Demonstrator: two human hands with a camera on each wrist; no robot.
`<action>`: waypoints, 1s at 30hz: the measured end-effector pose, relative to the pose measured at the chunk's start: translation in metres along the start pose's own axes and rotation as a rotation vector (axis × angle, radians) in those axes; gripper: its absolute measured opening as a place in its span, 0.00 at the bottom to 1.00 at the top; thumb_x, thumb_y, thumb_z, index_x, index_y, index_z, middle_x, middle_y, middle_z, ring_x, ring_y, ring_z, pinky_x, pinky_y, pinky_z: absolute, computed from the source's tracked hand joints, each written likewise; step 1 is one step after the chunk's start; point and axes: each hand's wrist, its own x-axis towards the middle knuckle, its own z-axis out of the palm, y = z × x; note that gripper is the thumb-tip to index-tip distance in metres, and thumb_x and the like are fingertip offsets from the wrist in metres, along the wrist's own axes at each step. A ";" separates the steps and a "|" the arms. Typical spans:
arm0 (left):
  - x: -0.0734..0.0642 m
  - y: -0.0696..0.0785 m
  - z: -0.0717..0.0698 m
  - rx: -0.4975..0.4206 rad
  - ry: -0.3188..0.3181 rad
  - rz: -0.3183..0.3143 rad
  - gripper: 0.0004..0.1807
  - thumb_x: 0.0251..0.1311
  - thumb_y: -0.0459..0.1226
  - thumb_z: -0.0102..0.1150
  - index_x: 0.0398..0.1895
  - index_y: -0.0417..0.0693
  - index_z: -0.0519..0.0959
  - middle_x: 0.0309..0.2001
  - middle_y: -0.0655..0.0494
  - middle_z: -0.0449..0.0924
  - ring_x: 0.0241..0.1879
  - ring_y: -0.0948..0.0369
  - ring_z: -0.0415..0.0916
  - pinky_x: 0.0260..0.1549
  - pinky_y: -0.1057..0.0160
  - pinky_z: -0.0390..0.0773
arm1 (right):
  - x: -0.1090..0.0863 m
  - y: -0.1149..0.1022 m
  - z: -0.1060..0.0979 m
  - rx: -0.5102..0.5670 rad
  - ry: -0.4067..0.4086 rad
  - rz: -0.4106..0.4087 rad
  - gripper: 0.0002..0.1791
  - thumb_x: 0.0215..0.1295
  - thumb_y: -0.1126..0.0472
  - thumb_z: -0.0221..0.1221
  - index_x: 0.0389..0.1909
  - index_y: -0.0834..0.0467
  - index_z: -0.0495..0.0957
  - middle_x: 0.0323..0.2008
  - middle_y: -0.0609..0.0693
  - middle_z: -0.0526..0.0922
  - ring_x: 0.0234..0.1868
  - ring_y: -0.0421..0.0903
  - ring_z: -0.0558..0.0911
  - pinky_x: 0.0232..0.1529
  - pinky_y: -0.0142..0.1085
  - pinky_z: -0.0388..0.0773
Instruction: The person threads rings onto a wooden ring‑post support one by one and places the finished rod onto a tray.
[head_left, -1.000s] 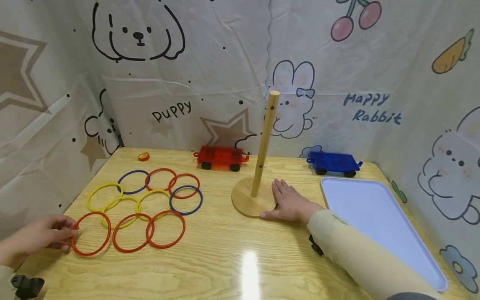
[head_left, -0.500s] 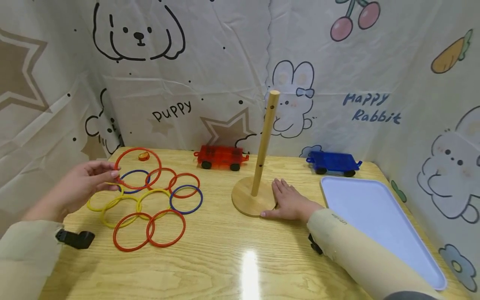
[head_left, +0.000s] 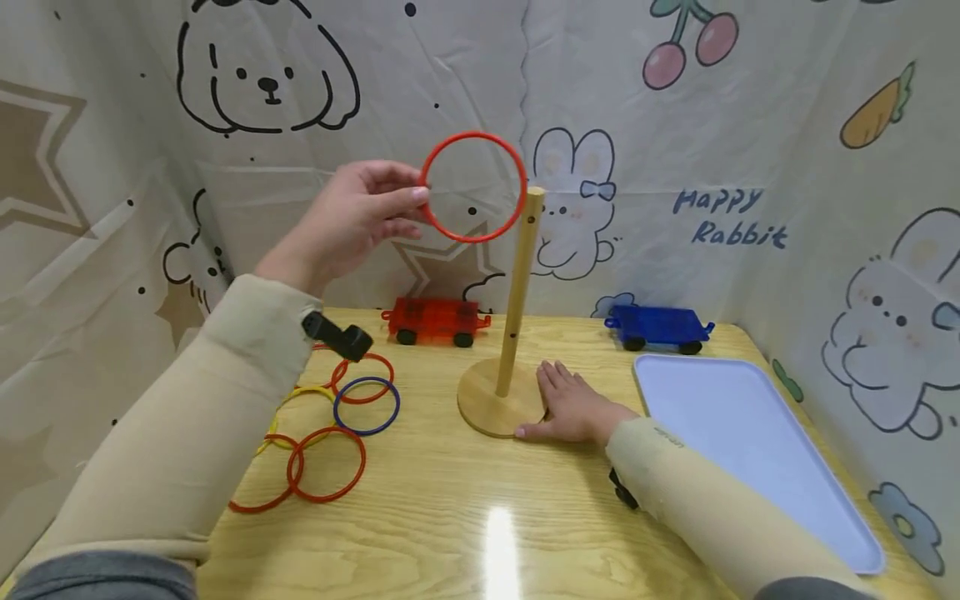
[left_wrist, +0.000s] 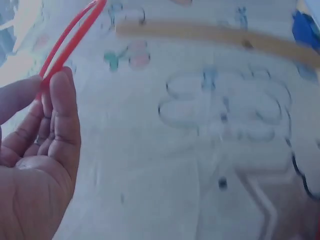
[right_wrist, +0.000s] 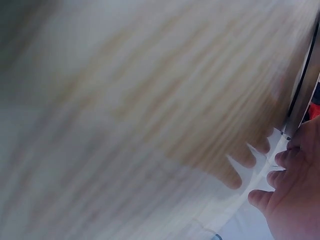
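Note:
My left hand point(head_left: 367, 212) pinches a red ring point(head_left: 476, 240) by its left edge, between thumb and fingers. The ring is raised well above the table, its right edge overlapping the top of the wooden post point(head_left: 517, 292) in the head view. In the left wrist view, thumb and fingertips close on the ring point(left_wrist: 80, 32), and the post point(left_wrist: 200, 34) lies beyond it. My right hand point(head_left: 572, 408) rests with fingers extended at the right edge of the round wooden base point(head_left: 480, 408). In the right wrist view the right hand point(right_wrist: 295, 185) shows at the lower right.
Several red, yellow and blue rings, among them a blue ring point(head_left: 367, 434), lie overlapping at the left, partly hidden by my left sleeve. Behind stand a red toy wagon point(head_left: 437, 319) and a blue toy wagon point(head_left: 660, 325). A pale lilac tray point(head_left: 750, 442) lies at the right.
My left hand has picked up the front-left red ring and carried it up and right, from the table to the post's top. The right hand has stayed at the base.

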 end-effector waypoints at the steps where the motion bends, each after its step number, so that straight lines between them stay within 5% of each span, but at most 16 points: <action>1: 0.008 0.001 0.009 0.016 -0.009 -0.009 0.03 0.72 0.26 0.59 0.43 0.36 0.81 0.38 0.47 0.81 0.37 0.56 0.81 0.35 0.65 0.85 | 0.000 0.000 0.001 -0.001 -0.003 0.000 0.66 0.64 0.23 0.55 0.81 0.69 0.42 0.81 0.65 0.40 0.81 0.63 0.39 0.78 0.59 0.42; 6: 0.025 -0.014 0.030 0.114 0.007 -0.149 0.06 0.73 0.30 0.60 0.48 0.37 0.80 0.39 0.49 0.82 0.37 0.56 0.80 0.39 0.65 0.85 | 0.000 -0.003 0.003 -0.005 -0.004 -0.015 0.66 0.63 0.21 0.54 0.81 0.69 0.43 0.81 0.65 0.40 0.81 0.63 0.40 0.78 0.60 0.43; 12: 0.026 -0.071 0.026 0.099 0.003 -0.305 0.07 0.73 0.29 0.59 0.49 0.33 0.78 0.36 0.50 0.80 0.31 0.60 0.78 0.35 0.64 0.85 | 0.000 -0.002 0.000 -0.032 0.003 -0.004 0.66 0.63 0.21 0.54 0.81 0.68 0.43 0.81 0.65 0.41 0.81 0.63 0.40 0.78 0.60 0.43; 22: -0.011 -0.185 0.023 0.190 -0.076 -0.515 0.14 0.75 0.29 0.56 0.56 0.26 0.77 0.46 0.41 0.81 0.34 0.60 0.83 0.32 0.68 0.84 | 0.001 0.000 0.001 -0.029 -0.004 -0.008 0.66 0.63 0.21 0.54 0.81 0.68 0.42 0.81 0.65 0.41 0.81 0.62 0.40 0.78 0.59 0.43; 25: -0.016 -0.204 0.027 0.176 -0.078 -0.556 0.16 0.75 0.28 0.56 0.58 0.23 0.74 0.48 0.37 0.80 0.33 0.60 0.82 0.31 0.68 0.84 | 0.001 0.000 0.002 -0.023 -0.006 -0.002 0.66 0.64 0.21 0.54 0.81 0.68 0.42 0.81 0.64 0.41 0.81 0.62 0.39 0.78 0.59 0.42; 30: -0.017 -0.222 0.034 0.217 -0.063 -0.598 0.14 0.74 0.28 0.57 0.56 0.24 0.76 0.34 0.45 0.81 0.26 0.62 0.78 0.26 0.70 0.81 | 0.000 0.001 0.001 -0.018 0.000 0.007 0.67 0.63 0.21 0.54 0.81 0.68 0.41 0.81 0.64 0.40 0.81 0.62 0.39 0.78 0.59 0.42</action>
